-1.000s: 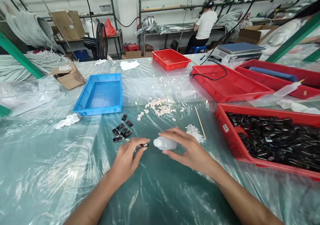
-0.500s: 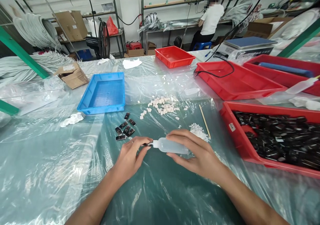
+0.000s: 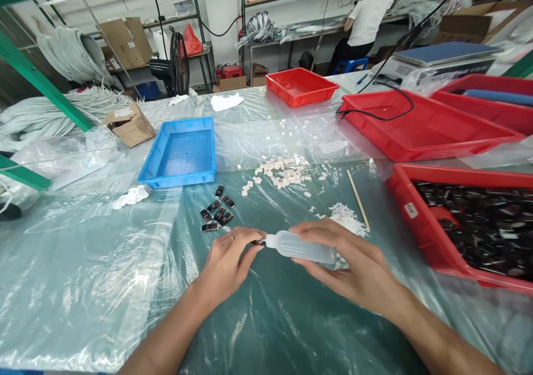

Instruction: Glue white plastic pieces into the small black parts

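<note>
Bottle tip to a small black part, low over the plastic-covered table.

The squeeze bottle [image 3: 302, 247] lies sideways in the right hand [image 3: 353, 264], fingers closed around its body so the nozzle meets the small black piece [image 3: 259, 242] pinched in the left hand [image 3: 229, 261], seemingly to dose it. Just beyond lie more black pieces [image 3: 216, 214], white bits [image 3: 283, 175], a blue tray [image 3: 180, 153], and at right a red bin [image 3: 470, 225] of parts.

We reach both bare forearms forward, hands nearly meeting. Our left hand [image 3: 227, 261] pinches thumb against forefinger; our right hand [image 3: 353, 264] lies palm-down, fingers curled in a loose grip.
</note>
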### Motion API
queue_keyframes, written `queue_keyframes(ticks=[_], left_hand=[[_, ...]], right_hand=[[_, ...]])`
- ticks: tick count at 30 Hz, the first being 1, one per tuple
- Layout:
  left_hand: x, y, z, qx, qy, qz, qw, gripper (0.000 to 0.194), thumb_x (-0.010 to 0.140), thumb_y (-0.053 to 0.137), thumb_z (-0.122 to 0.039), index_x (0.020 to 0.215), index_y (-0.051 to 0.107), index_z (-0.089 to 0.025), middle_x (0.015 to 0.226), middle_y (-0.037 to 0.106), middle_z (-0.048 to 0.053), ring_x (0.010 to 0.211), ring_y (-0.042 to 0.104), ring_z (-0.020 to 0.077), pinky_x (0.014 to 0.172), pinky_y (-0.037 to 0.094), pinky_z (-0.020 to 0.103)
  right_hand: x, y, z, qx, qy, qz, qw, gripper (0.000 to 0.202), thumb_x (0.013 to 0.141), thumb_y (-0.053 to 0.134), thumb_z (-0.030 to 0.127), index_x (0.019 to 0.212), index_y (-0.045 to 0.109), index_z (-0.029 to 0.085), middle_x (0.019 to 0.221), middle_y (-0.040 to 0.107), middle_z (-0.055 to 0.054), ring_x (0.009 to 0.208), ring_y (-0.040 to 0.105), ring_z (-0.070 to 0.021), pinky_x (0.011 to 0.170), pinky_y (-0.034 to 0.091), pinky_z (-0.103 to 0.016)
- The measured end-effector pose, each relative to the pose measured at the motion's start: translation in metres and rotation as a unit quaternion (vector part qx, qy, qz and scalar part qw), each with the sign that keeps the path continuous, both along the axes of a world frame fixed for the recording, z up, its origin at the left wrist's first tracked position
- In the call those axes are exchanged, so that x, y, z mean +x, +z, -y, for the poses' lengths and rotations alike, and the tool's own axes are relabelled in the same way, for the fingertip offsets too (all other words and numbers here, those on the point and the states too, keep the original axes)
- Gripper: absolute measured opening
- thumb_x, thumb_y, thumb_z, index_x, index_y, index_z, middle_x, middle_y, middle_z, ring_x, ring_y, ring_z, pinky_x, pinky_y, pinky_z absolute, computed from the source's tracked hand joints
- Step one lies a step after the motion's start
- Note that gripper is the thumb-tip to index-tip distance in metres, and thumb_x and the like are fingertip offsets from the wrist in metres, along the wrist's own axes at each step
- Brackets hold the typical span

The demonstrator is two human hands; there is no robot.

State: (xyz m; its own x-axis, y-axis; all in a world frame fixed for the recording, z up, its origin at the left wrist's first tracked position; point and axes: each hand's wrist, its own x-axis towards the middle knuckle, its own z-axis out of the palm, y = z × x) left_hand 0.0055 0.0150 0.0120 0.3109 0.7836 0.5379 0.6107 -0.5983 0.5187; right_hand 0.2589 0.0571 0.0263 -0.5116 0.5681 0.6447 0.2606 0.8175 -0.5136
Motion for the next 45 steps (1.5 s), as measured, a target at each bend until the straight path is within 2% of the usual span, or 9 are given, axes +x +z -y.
queue_keyframes(ticks=[4,11,17,22,27,33,38,42,45], left_hand=[[0.001,0.001,-0.001,0.012,-0.006,0.003,1.000,0.019,0.105,0.057,-0.016,0.122,0.057,-0.025,0.110,0.082,0.009,0.099,0.081,0.0248,0.079,0.067,0.038],[0.001,0.001,-0.002,0.016,-0.014,0.000,1.000,0.021,0.106,0.056,-0.015,0.124,0.057,-0.025,0.113,0.081,0.009,0.102,0.081,0.0234,0.080,0.067,0.036],[0.001,0.002,-0.002,0.017,-0.016,-0.023,0.999,0.016,0.108,0.053,-0.017,0.122,0.056,-0.024,0.113,0.081,0.010,0.104,0.080,0.0244,0.080,0.067,0.037],[0.001,0.002,-0.001,0.016,-0.014,-0.032,0.999,0.017,0.107,0.053,-0.018,0.123,0.056,-0.026,0.110,0.081,0.009,0.101,0.080,0.0247,0.079,0.067,0.039],[0.002,0.007,0.000,-0.015,-0.009,-0.038,0.999,0.029,0.106,0.052,-0.016,0.128,0.054,-0.035,0.111,0.080,0.006,0.102,0.080,0.0244,0.079,0.068,0.040],[0.002,0.005,-0.002,-0.011,-0.009,-0.026,1.000,0.025,0.106,0.054,-0.018,0.127,0.056,-0.033,0.113,0.081,0.006,0.102,0.080,0.0242,0.080,0.069,0.039],[0.002,0.001,0.000,-0.016,-0.007,0.015,1.000,0.022,0.103,0.062,-0.016,0.123,0.059,-0.026,0.109,0.082,0.006,0.099,0.081,0.0219,0.081,0.068,0.034],[0.000,-0.004,0.001,-0.030,0.036,0.058,0.997,0.038,0.100,0.070,-0.026,0.136,0.058,-0.028,0.103,0.079,0.004,0.091,0.080,0.0205,0.077,0.067,0.032],[0.000,-0.004,-0.001,-0.037,0.048,0.050,0.997,0.025,0.102,0.067,-0.029,0.127,0.065,-0.028,0.098,0.073,0.004,0.085,0.075,0.0192,0.075,0.063,0.032]], right_hand=[[0.003,-0.005,0.001,0.000,0.006,-0.001,1.000,0.048,0.092,0.073,0.012,0.134,0.058,0.029,0.117,0.076,-0.010,0.102,0.076,-0.0250,0.093,0.063,-0.042],[0.003,-0.001,0.001,-0.025,0.012,0.004,1.000,0.047,0.093,0.074,0.013,0.134,0.057,0.027,0.119,0.074,-0.010,0.107,0.073,-0.0225,0.089,0.062,-0.034],[0.006,-0.001,0.003,-0.023,0.009,0.007,1.000,0.052,0.091,0.074,0.013,0.137,0.057,0.030,0.118,0.075,-0.009,0.105,0.075,-0.0252,0.083,0.065,-0.037],[0.012,-0.004,0.013,0.080,-0.029,0.095,0.992,0.064,0.091,0.071,0.015,0.150,0.051,0.031,0.128,0.076,-0.010,0.112,0.075,-0.0297,0.096,0.066,-0.050],[0.012,-0.002,0.019,0.164,-0.039,0.136,0.976,0.072,0.089,0.069,0.011,0.156,0.048,0.025,0.123,0.079,-0.011,0.107,0.078,-0.0296,0.086,0.070,-0.046],[0.006,0.002,0.011,0.023,-0.004,0.048,0.999,0.066,0.090,0.070,0.013,0.149,0.051,0.035,0.124,0.074,-0.010,0.107,0.074,-0.0274,0.090,0.066,-0.040],[0.007,0.012,0.001,-0.117,-0.038,-0.076,0.989,0.041,0.089,0.076,0.018,0.124,0.058,0.031,0.113,0.071,-0.005,0.101,0.070,-0.0222,0.076,0.058,-0.032],[0.012,0.013,-0.004,-0.171,-0.051,-0.116,0.977,0.036,0.090,0.075,0.024,0.121,0.059,0.034,0.113,0.071,-0.002,0.103,0.070,-0.0231,0.077,0.055,-0.034],[0.010,0.010,-0.005,-0.176,-0.047,-0.105,0.978,0.034,0.089,0.076,0.028,0.119,0.059,0.034,0.112,0.072,-0.001,0.101,0.071,-0.0238,0.077,0.056,-0.036]])
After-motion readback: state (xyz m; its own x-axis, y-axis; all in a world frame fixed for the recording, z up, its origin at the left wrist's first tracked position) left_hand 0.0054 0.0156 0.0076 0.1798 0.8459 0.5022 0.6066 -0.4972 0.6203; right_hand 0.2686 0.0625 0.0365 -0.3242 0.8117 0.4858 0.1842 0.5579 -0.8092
